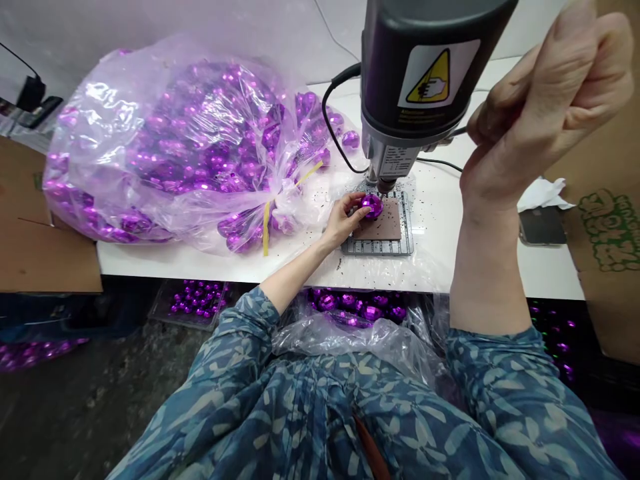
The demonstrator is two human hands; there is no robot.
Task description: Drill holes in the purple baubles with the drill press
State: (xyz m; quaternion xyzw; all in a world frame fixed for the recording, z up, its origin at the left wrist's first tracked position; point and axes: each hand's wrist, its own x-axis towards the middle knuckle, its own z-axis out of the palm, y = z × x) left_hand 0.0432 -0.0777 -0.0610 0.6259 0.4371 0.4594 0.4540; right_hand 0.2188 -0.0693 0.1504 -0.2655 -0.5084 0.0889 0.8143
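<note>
My left hand (345, 219) pinches a shiny purple faceted ball (372, 206) under the chuck (386, 186) of a black drill press (420, 73). A brown square pad (381, 227) lies beneath the ball, on the grey metal base (406, 248) of the press. Whether the drill tip touches the ball, I cannot tell. High on the right, my right hand (555, 100) is closed around the end of the press's feed lever (459, 131); most of the lever is hidden by the fingers.
A large clear bag (190, 147) of purple balls fills the table's left. Dark shavings surround the base. More purple balls (350, 307) lie below the table edge near my lap. A dark phone (543, 227), white tissue (545, 195) and cardboard box (607, 233) are at the right.
</note>
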